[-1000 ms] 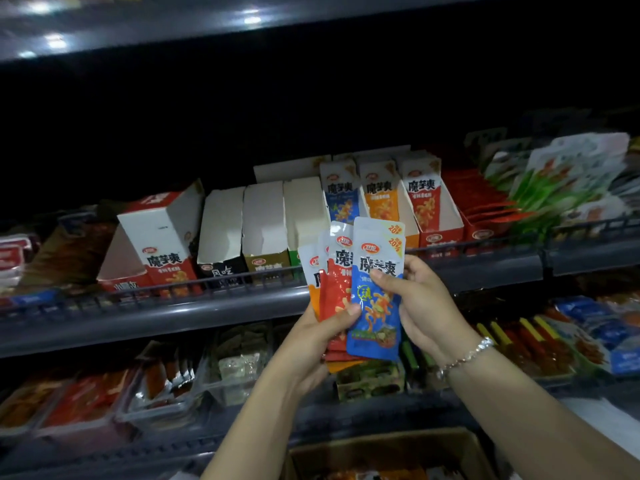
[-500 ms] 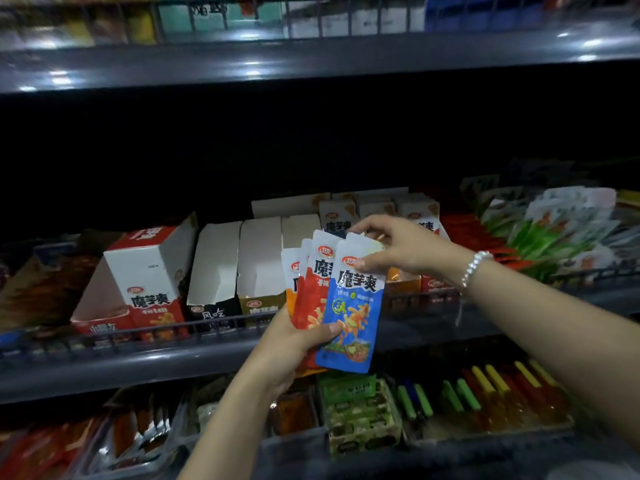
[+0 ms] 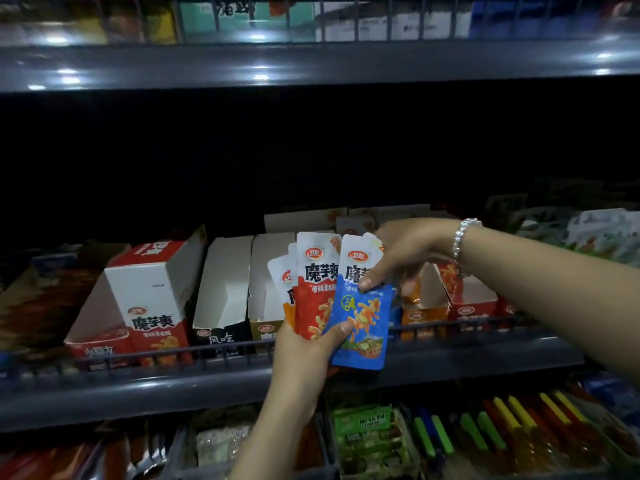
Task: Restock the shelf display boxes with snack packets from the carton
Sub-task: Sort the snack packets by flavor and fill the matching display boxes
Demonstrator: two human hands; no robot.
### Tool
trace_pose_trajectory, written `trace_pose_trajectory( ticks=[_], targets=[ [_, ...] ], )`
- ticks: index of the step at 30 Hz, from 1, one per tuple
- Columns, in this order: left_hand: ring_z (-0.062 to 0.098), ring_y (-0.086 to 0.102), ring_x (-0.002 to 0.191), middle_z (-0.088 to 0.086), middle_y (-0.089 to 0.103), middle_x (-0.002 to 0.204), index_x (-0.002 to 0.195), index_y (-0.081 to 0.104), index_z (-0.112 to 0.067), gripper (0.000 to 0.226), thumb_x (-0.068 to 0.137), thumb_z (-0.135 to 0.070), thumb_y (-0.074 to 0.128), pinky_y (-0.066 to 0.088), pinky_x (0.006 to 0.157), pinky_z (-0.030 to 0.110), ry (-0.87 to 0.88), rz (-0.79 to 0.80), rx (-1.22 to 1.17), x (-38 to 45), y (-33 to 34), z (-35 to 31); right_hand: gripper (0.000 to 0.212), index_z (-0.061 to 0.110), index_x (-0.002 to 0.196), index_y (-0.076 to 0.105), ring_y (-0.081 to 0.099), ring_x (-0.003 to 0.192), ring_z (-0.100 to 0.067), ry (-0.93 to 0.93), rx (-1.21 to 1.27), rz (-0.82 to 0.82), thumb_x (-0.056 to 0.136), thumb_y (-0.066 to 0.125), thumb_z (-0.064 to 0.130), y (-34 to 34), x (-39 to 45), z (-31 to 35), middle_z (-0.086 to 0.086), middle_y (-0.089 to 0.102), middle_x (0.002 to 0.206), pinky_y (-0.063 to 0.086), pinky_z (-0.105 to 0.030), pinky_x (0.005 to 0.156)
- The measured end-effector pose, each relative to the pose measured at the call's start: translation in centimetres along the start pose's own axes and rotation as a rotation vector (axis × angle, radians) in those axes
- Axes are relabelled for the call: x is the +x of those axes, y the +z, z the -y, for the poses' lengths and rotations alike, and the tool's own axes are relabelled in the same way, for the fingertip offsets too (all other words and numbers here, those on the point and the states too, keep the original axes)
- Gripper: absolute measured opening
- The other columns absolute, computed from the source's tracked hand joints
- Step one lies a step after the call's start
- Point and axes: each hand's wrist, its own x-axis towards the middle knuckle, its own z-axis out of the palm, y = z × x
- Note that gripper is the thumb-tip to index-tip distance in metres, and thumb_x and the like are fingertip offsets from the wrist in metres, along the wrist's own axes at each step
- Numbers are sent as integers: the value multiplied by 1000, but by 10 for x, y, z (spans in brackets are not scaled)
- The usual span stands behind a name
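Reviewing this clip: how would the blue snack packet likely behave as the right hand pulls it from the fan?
The blue packet looks thin and flat, so it is probably light and floppy. Its surface seems glossy, so it may slide easily off the red packet beneath. The right hand pinches only its upper part while the left hand holds the fan, so the bottom could bend or swing.

Fanned packets [image 3: 332,299] sit before display boxes [image 3: 225,289] on the shelf [image 3: 138,393].

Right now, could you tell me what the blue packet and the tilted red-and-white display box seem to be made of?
Blue packet: likely glossy plastic film, since it shines and has crimped edges. Red-and-white display box: probably printed cardboard, with matte white panels and sharp folds.
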Motion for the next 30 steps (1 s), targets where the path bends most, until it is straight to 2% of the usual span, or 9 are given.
trace_pose_trajectory(
  ticks=[2, 6, 10, 12, 16, 18, 21, 26, 30],
  targets=[
    [27, 72, 85, 9, 75, 95, 100, 64, -13, 34, 72, 2, 76, 58, 77, 47, 0, -10, -14, 1, 1, 1, 26, 10, 96, 62, 62, 71, -14, -7, 20, -35, 76, 75, 21, -1, 6, 1, -3, 68, 87, 53, -18, 51],
    [29, 72, 88, 10, 74, 98, 109, 62, -8, 34, 76, -2, 71, 57, 80, 50, -31, 34, -89, 3, 2, 0, 19, 9, 91, 60, 65, 80, -16, -25, 110, -28, 77, 73, 8, -7, 17, 2, -7, 69, 91, 57, -23, 62],
    [28, 72, 84, 11, 75, 94, 104, 63, -9, 25, 81, 0, 67, 59, 75, 45, -33, -25, -159, 7, 2, 1, 16, 9, 87, 61, 64, 86, -19, -43, 194, -26, 79, 68, -4, -12, 24, 1, -8, 68, 91, 58, -26, 67],
    [28, 72, 84, 10, 75, 94, 102, 64, -9, 25, 80, -1, 69, 58, 77, 48, -18, -85, -157, 9, 0, 2, 15, 9, 89, 62, 66, 88, -19, -37, 202, 8, 80, 67, -1, -14, 25, 3, -9, 68, 95, 58, -27, 68],
    [27, 72, 84, 10, 75, 94, 103, 65, -7, 25, 79, 0, 70, 58, 76, 46, 28, -122, -145, 10, 0, 2, 16, 10, 92, 63, 68, 81, -15, -30, 178, -10, 82, 70, 20, -15, 25, 9, -8, 71, 92, 58, -28, 67],
    [28, 72, 85, 9, 75, 94, 103, 65, -8, 24, 80, -2, 69, 57, 78, 48, 33, -120, -154, 9, 1, 2, 15, 9, 89, 60, 66, 83, -18, -28, 139, -47, 82, 69, 18, -15, 25, 12, -9, 70, 91, 59, -28, 66],
    [27, 72, 86, 8, 75, 95, 106, 65, -9, 25, 81, -8, 70, 56, 81, 50, 32, -119, -146, 8, 1, 2, 12, 8, 91, 59, 65, 84, -18, -11, 89, -11, 84, 66, 15, -16, 24, 16, -9, 68, 91, 59, -29, 65],
    [25, 72, 86, 5, 75, 94, 104, 65, -14, 20, 84, -12, 68, 57, 79, 48, 25, -121, -162, 8, 1, 0, 22, 11, 98, 57, 66, 90, -20, -51, 29, 28, 81, 71, 15, -14, 23, 16, -8, 68, 99, 59, -28, 61],
    [32, 71, 89, 10, 74, 98, 107, 63, -16, 19, 89, -21, 63, 57, 80, 50, -64, -93, -192, 7, 1, 1, 20, 14, 88, 57, 66, 78, -18, -100, -39, -88, 78, 74, 11, -17, 24, 16, -8, 68, 91, 58, -26, 58]
  ],
)
